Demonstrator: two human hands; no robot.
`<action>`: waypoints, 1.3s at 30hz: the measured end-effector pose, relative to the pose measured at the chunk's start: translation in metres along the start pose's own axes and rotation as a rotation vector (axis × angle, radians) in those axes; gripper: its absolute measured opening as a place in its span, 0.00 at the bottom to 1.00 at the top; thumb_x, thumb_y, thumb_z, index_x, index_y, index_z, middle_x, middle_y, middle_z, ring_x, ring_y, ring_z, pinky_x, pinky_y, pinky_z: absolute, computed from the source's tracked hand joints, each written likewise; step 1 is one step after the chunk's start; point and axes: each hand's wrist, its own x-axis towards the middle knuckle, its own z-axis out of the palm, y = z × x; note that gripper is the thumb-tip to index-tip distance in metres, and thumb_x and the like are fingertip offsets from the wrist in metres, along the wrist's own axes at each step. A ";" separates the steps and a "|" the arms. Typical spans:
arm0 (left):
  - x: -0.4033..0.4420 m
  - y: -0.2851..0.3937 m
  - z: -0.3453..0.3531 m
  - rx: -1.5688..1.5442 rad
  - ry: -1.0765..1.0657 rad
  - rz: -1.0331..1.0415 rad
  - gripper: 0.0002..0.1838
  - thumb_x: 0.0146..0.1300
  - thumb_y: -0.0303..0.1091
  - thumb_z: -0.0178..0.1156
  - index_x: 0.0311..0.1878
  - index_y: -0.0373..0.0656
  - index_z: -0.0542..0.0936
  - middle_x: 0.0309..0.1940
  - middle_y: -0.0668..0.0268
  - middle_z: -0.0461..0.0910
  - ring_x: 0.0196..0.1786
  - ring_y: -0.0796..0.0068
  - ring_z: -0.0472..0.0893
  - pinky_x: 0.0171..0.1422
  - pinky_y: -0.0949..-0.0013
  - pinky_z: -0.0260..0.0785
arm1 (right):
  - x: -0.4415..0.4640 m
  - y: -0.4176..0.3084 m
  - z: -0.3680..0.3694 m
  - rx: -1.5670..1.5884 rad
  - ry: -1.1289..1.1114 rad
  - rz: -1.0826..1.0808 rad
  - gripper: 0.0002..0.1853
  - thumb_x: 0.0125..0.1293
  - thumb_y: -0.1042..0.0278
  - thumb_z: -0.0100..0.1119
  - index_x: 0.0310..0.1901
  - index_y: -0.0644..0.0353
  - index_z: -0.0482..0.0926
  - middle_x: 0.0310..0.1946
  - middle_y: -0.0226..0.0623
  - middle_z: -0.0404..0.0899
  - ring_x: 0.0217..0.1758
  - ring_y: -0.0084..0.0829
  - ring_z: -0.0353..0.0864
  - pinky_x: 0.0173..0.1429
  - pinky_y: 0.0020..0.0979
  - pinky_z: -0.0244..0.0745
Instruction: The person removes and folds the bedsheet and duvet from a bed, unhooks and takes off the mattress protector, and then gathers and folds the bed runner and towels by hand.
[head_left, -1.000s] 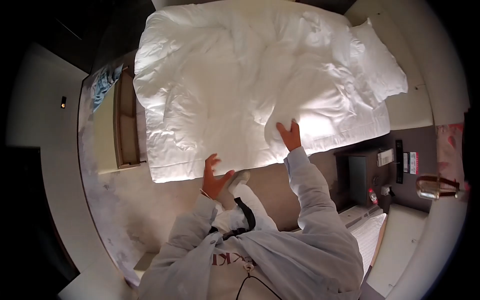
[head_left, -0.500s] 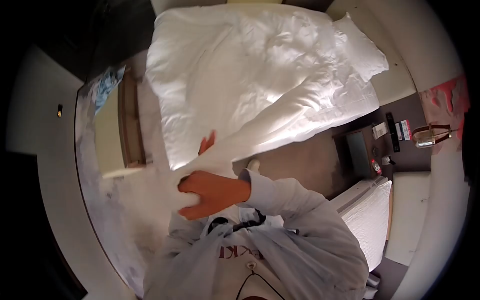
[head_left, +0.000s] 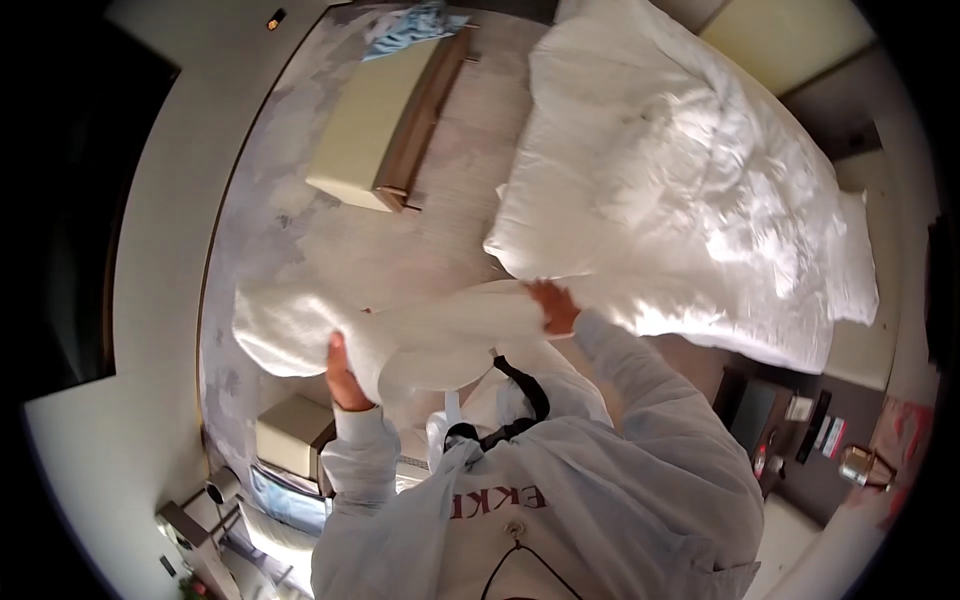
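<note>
A white duvet [head_left: 660, 160] lies rumpled over the bed, and a long fold of white cloth [head_left: 450, 330] stretches from its near edge across the front of my body. My left hand [head_left: 346, 376] grips this fold near its far left end, thumb on top and the other fingers hidden under the cloth. The bunched end hangs beyond that hand, above the floor. My right hand [head_left: 553, 306] rests against the cloth near the bed's corner, its fingers spread and somewhat blurred.
A cream bench [head_left: 375, 125] with blue cloth [head_left: 415, 30] on it stands at the upper left. A pillow [head_left: 855, 260] lies at the bed's right end. A dark nightstand [head_left: 750, 405] holds small items at the right. Another cream seat [head_left: 290, 435] stands at the lower left.
My view has turned left, so the bed now sits farther right. My left hand has come out from behind the cloth and moved left; my right hand has moved right and unclenched.
</note>
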 end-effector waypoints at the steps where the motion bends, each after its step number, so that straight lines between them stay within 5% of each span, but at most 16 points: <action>1: 0.002 0.017 0.002 0.075 -0.013 0.089 0.21 0.64 0.44 0.44 0.52 0.36 0.68 0.45 0.59 0.73 0.48 0.67 0.72 0.54 0.64 0.64 | 0.010 -0.023 0.004 0.080 -0.065 -0.087 0.53 0.40 0.69 0.63 0.67 0.41 0.40 0.67 0.42 0.43 0.70 0.47 0.41 0.65 0.60 0.37; 2: 0.010 0.030 -0.021 0.234 -0.060 0.110 0.24 0.63 0.47 0.45 0.54 0.37 0.67 0.46 0.59 0.72 0.50 0.65 0.71 0.56 0.62 0.63 | 0.032 -0.039 0.015 0.151 -0.193 -0.173 0.49 0.41 0.64 0.63 0.66 0.40 0.45 0.66 0.39 0.48 0.69 0.44 0.44 0.65 0.62 0.34; 4: 0.014 0.056 -0.016 0.103 0.089 0.202 0.28 0.54 0.45 0.58 0.52 0.35 0.68 0.48 0.58 0.71 0.49 0.63 0.73 0.55 0.60 0.65 | 0.067 -0.083 0.015 0.053 -0.283 -0.208 0.41 0.42 0.60 0.61 0.62 0.41 0.56 0.59 0.39 0.64 0.63 0.41 0.60 0.65 0.55 0.46; 7: 0.039 0.077 -0.084 0.248 0.096 0.406 0.28 0.51 0.42 0.62 0.51 0.35 0.68 0.45 0.59 0.72 0.47 0.65 0.73 0.51 0.62 0.67 | 0.137 -0.112 0.017 0.125 -0.389 -0.332 0.34 0.42 0.58 0.59 0.56 0.49 0.66 0.47 0.41 0.75 0.52 0.43 0.72 0.60 0.43 0.61; 11: 0.064 0.103 -0.169 0.278 0.358 0.334 0.23 0.53 0.39 0.60 0.49 0.35 0.69 0.38 0.62 0.73 0.43 0.68 0.73 0.50 0.69 0.66 | 0.224 -0.136 0.011 0.122 -0.236 -0.487 0.27 0.41 0.62 0.58 0.48 0.56 0.73 0.42 0.45 0.77 0.47 0.46 0.74 0.53 0.36 0.68; 14: 0.097 0.140 -0.148 0.241 0.643 0.395 0.21 0.54 0.33 0.59 0.50 0.36 0.69 0.42 0.63 0.72 0.44 0.69 0.73 0.51 0.69 0.65 | 0.233 -0.192 -0.054 0.412 -0.129 -0.421 0.20 0.42 0.65 0.56 0.43 0.53 0.76 0.41 0.46 0.77 0.46 0.49 0.73 0.52 0.39 0.67; 17: 0.130 0.154 -0.186 0.243 0.640 0.402 0.24 0.54 0.33 0.61 0.53 0.38 0.68 0.46 0.63 0.71 0.47 0.69 0.71 0.52 0.68 0.65 | 0.262 -0.225 -0.094 0.468 0.122 -0.373 0.18 0.42 0.68 0.55 0.40 0.59 0.77 0.41 0.50 0.76 0.45 0.52 0.72 0.51 0.39 0.68; 21: 0.183 0.148 -0.231 0.243 0.635 0.336 0.23 0.55 0.35 0.59 0.54 0.39 0.68 0.48 0.64 0.71 0.50 0.70 0.71 0.55 0.68 0.64 | 0.295 -0.295 -0.193 1.002 0.077 -0.526 0.22 0.39 0.76 0.50 0.42 0.65 0.75 0.28 0.38 0.77 0.36 0.28 0.75 0.41 0.28 0.68; 24: 0.245 0.148 -0.270 -0.018 0.458 0.077 0.23 0.59 0.42 0.55 0.55 0.41 0.68 0.50 0.65 0.71 0.53 0.71 0.71 0.57 0.67 0.63 | 0.296 -0.384 -0.280 1.141 -0.168 -0.640 0.25 0.34 0.79 0.47 0.42 0.65 0.75 0.27 0.29 0.75 0.30 0.23 0.72 0.35 0.24 0.67; 26: 0.292 0.169 -0.270 -0.336 0.333 -0.080 0.24 0.60 0.47 0.53 0.55 0.43 0.69 0.50 0.66 0.73 0.52 0.70 0.72 0.56 0.67 0.65 | 0.319 -0.421 -0.297 1.089 0.193 -0.846 0.27 0.32 0.80 0.45 0.42 0.66 0.74 0.26 0.25 0.74 0.26 0.18 0.70 0.28 0.20 0.63; 29: 0.374 0.181 -0.305 -0.433 0.340 -0.109 0.24 0.62 0.50 0.49 0.56 0.45 0.69 0.50 0.67 0.73 0.52 0.68 0.72 0.56 0.65 0.66 | 0.349 -0.477 -0.319 1.199 0.347 -0.690 0.26 0.36 0.81 0.43 0.44 0.65 0.74 0.25 0.25 0.73 0.22 0.16 0.69 0.23 0.18 0.59; 32: 0.446 0.212 -0.316 -0.496 0.200 -0.138 0.23 0.64 0.50 0.44 0.56 0.47 0.69 0.50 0.67 0.73 0.54 0.67 0.72 0.57 0.64 0.65 | 0.392 -0.523 -0.337 1.640 0.371 -0.457 0.26 0.38 0.83 0.41 0.45 0.65 0.73 0.25 0.26 0.72 0.24 0.19 0.70 0.25 0.16 0.61; 33: 0.465 0.230 -0.316 -0.460 0.190 -0.109 0.24 0.64 0.51 0.44 0.56 0.47 0.69 0.51 0.67 0.73 0.54 0.67 0.71 0.57 0.64 0.65 | 0.417 -0.525 -0.337 1.139 0.791 -0.603 0.21 0.42 0.81 0.43 0.42 0.63 0.75 0.28 0.30 0.73 0.28 0.22 0.70 0.32 0.20 0.64; 36: 0.515 0.276 -0.313 -0.325 0.203 0.029 0.26 0.64 0.53 0.42 0.57 0.45 0.67 0.52 0.66 0.71 0.55 0.65 0.71 0.57 0.62 0.65 | 0.462 -0.509 -0.341 0.943 0.951 -0.539 0.09 0.49 0.77 0.42 0.25 0.61 0.75 0.22 0.31 0.71 0.24 0.24 0.67 0.34 0.23 0.67; 37: 0.525 0.296 -0.297 -0.314 0.172 0.017 0.27 0.64 0.54 0.41 0.58 0.45 0.67 0.53 0.65 0.71 0.55 0.65 0.71 0.57 0.62 0.65 | 0.466 -0.504 -0.347 1.480 0.800 -0.563 0.08 0.50 0.76 0.42 0.23 0.59 0.74 0.19 0.29 0.69 0.22 0.24 0.66 0.33 0.24 0.68; 39: 0.560 0.312 -0.279 -0.260 0.152 -0.004 0.26 0.64 0.53 0.43 0.59 0.46 0.65 0.54 0.64 0.70 0.55 0.65 0.70 0.58 0.62 0.65 | 0.498 -0.431 -0.326 1.302 0.898 -0.596 0.06 0.47 0.79 0.47 0.27 0.60 0.74 0.25 0.30 0.72 0.29 0.27 0.71 0.36 0.24 0.70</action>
